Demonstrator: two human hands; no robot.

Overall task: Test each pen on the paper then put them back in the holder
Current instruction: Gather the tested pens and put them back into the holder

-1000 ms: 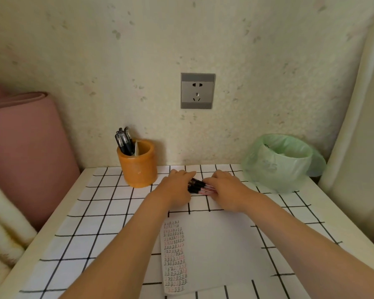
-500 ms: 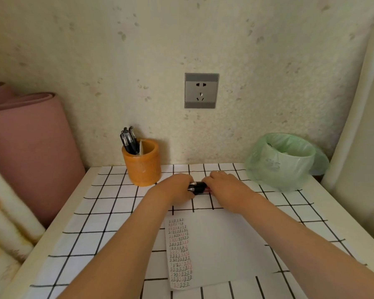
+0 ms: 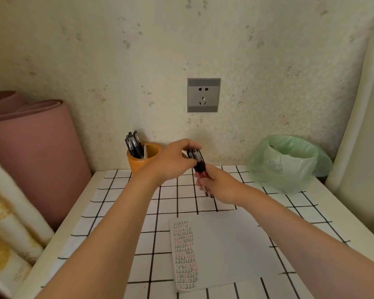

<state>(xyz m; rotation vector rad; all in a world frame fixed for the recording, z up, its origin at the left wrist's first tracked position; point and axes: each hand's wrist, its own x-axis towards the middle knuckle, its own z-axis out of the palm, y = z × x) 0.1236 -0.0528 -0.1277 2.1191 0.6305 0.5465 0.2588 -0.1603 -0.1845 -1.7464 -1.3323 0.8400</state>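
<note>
Currently the fingers (image 3: 190,146) of the left hand (image 3: 173,162) are curled over the upper, clip end of a bundle of pens (image 3: 198,161) and pinch it against the thumb. The right hand (image 3: 221,186) is wrapped round the lower barrels, and reddish tips protrude beneath it. Both hands thus hold the one bundle. It stands nearly upright over the checked cloth (image 3: 121,203), near the far edge of the table (image 3: 58,240).

Step in hand, as judged: returning the tested bundle to the orange pen holder (image 3: 138,165). The holder stands at the far edge, left of the bundle and partly behind the left wrist. Black pens (image 3: 134,145) lean in its left compartment. A pale divider (image 3: 146,150) marks off a right compartment that appears free.

Procedure:
1. Square the pen ends with the left hand before release — uneven pens may catch on the rim.
2. Keep the right-hand grip firm, since smooth barrels are likely to slide against one another.
3. Carry the bundle leftward above rim height, then lower it tip-first into the free compartment.
4. Clear the leaning black pens — a knock could tip the holder.

The paper (image 3: 225,244) lies toward the near edge, with a column of black and red marks along its left side.
</note>
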